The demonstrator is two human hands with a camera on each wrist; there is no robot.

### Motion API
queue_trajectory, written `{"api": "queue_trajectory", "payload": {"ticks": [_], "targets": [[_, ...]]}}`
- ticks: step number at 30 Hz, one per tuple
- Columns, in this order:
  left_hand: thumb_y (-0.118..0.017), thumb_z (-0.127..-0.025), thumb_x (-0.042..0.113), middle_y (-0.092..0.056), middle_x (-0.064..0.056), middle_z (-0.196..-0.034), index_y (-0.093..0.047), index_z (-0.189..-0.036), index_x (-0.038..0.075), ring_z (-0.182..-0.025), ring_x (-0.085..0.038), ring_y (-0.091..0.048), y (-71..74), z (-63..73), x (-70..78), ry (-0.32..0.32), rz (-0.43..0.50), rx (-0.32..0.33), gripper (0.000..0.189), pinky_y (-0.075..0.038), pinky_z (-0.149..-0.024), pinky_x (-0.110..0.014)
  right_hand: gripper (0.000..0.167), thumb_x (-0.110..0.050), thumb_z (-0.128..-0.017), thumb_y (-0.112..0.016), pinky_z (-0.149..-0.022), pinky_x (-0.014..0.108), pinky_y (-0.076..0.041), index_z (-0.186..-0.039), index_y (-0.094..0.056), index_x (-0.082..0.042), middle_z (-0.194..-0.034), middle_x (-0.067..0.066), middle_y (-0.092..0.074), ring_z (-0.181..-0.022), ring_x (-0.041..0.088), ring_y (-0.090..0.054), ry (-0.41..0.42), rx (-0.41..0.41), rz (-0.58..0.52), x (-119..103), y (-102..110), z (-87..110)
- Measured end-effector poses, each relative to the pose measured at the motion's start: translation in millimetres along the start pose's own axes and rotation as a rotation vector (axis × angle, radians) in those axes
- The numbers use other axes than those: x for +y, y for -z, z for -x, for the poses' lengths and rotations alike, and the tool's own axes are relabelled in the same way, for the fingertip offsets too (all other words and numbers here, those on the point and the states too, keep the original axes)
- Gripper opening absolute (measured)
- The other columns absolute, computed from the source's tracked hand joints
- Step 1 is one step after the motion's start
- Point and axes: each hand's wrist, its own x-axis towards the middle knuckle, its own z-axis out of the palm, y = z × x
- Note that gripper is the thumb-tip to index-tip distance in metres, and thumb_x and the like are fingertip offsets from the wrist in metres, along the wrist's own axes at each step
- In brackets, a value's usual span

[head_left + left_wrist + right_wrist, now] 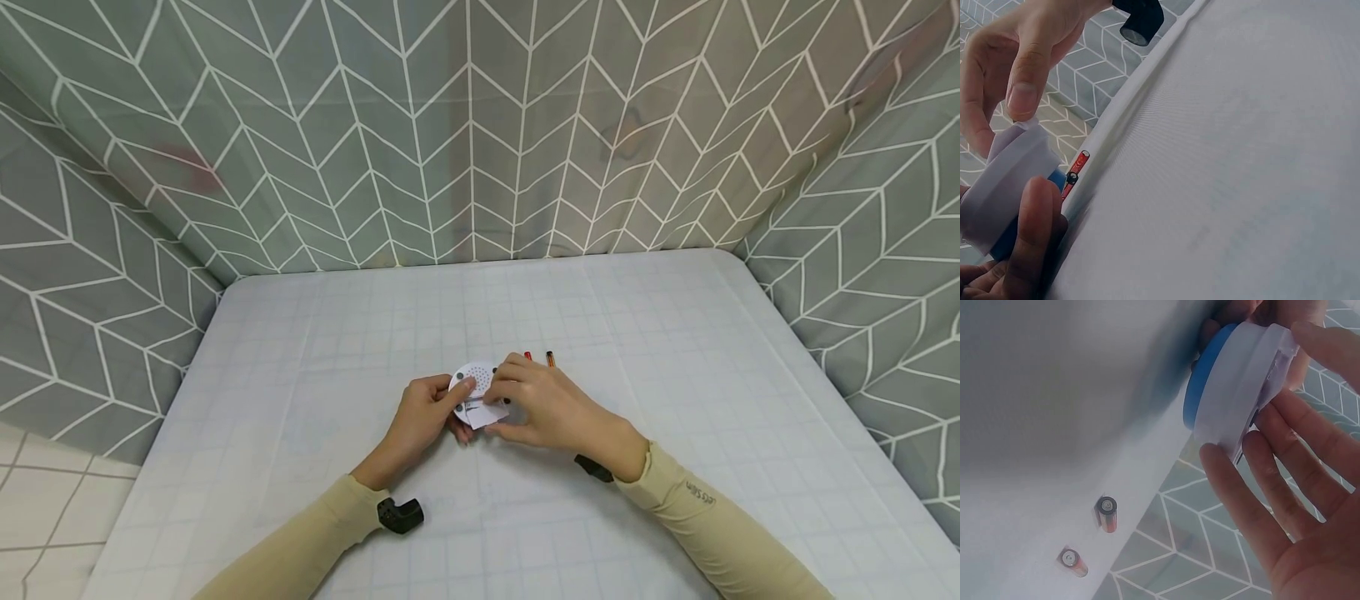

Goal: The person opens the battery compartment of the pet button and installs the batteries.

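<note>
A round white device [476,372] with a pattern of small speaker holes and dark round feet faces up; its other side is blue, as the right wrist view shows. My left hand [420,412] grips it by the left side, thumb on the holed face and fingers beneath. A white battery cover [487,416] stands tilted out from the lower part of that face. Over it my right hand [551,404] pinches the cover between thumb and fingers, while another fingertip touches the device's rim [1225,419]. The inside of the compartment is mostly hidden.
Two small batteries, one red [527,356] and one black and orange [551,358], are on the white cloth-covered table [337,333] just beyond my right hand. Grey curtains [450,125] with white chevron lines enclose the table's back and sides.
</note>
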Motion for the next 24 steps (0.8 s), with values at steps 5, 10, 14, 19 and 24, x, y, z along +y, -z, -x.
{"api": "queue_trajectory", "payload": {"ticks": [5, 10, 14, 19, 24], "targets": [[-0.066, -0.106, 0.039, -0.073, -0.013, -0.065, -0.068, -0.103, -0.006, -0.053, -0.022, -0.071, 0.8, -0.5, 0.5, 0.005, 0.006, -0.008, 0.045, -0.062, -0.055, -0.034, 0.027, -0.03, -0.083, -0.091, -0.081, 0.028, -0.056, -0.099, -0.075, -0.015, -0.101, -0.005, -0.068, -0.1, 0.012, -0.058, -0.011, -0.009, -0.04, 1, 4, -0.1], [-0.067, -0.105, 0.039, -0.072, -0.012, -0.065, -0.07, -0.107, -0.005, -0.052, -0.021, -0.07, 0.3, -0.8, 0.0, 0.014, 0.035, -0.003, 0.044, -0.062, -0.053, -0.033, 0.027, -0.03, -0.083, -0.092, -0.083, 0.029, -0.058, -0.098, -0.075, -0.015, -0.102, -0.006, -0.068, -0.1, 0.011, -0.06, -0.024, 0.008, -0.053, 4, 5, 0.6], [-0.068, -0.105, 0.039, -0.073, -0.012, -0.065, -0.07, -0.105, -0.004, -0.052, -0.022, -0.07, -0.5, -0.2, 0.5, 0.013, 0.037, 0.001, 0.043, -0.062, -0.053, -0.034, 0.026, -0.03, -0.083, -0.092, -0.082, 0.028, -0.058, -0.097, -0.075, -0.015, -0.102, -0.006, -0.068, -0.099, 0.009, -0.062, -0.041, 0.025, -0.057, 7, 8, 1.3], [-0.069, -0.103, 0.041, -0.073, -0.013, -0.065, -0.07, -0.101, -0.002, -0.051, -0.022, -0.07, -1.1, 0.3, 1.7, 0.014, 0.021, 0.003, 0.044, -0.062, -0.054, -0.036, 0.025, -0.03, -0.084, -0.091, -0.077, 0.027, -0.057, -0.096, -0.075, -0.015, -0.101, -0.006, -0.068, -0.09, 0.01, -0.065, -0.083, 0.029, -0.098, 10, 15, 2.0], [-0.069, -0.103, 0.042, -0.073, -0.013, -0.066, -0.07, -0.104, -0.003, -0.052, -0.023, -0.07, -1.3, 0.0, 1.4, 0.02, 0.014, 0.003, 0.044, -0.063, -0.054, -0.038, 0.024, -0.027, -0.085, -0.09, -0.074, 0.024, -0.055, -0.099, -0.076, -0.014, -0.1, -0.006, -0.069, -0.085, 0.01, -0.065, -0.136, 0.014, -0.131, 16, 20, 2.8]]}}
